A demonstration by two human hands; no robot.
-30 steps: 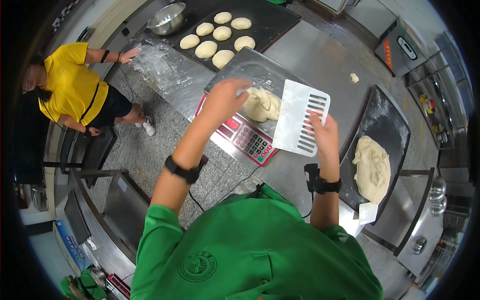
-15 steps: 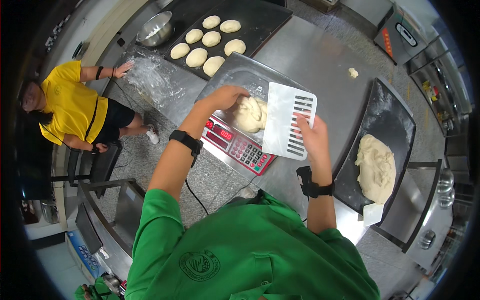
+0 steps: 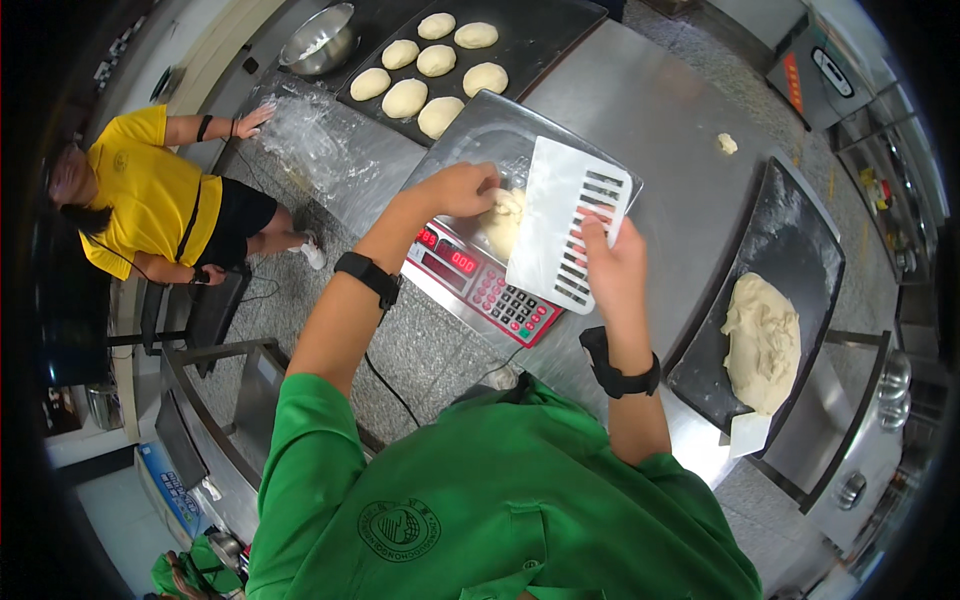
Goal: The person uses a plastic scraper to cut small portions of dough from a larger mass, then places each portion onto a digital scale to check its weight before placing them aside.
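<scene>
A lump of pale dough [image 3: 503,222] lies on the metal pan [image 3: 487,120] of a red-edged digital scale [image 3: 488,292]. At the dough's upper left edge, my left hand [image 3: 462,189] has its fingers curled in and pinching the dough. My right hand [image 3: 615,262] grips a white dough scraper [image 3: 548,222] by its slotted side, thumb on top. The scraper's plain blade is tilted over the right part of the pan and hides some of the dough.
Several round dough pieces [image 3: 404,98] sit on a black tray [image 3: 540,50] at the back, beside a steel bowl [image 3: 318,42]. At right, a floured black tray [image 3: 795,225] holds a large dough mass [image 3: 762,340] and a small white scraper [image 3: 750,434]. A person in yellow [image 3: 155,190] stands at left.
The scraper has tilted and shifted slightly left, covering more of the dough. My left hand has risen a little, its fingers more curled. The whole view has shifted slightly.
</scene>
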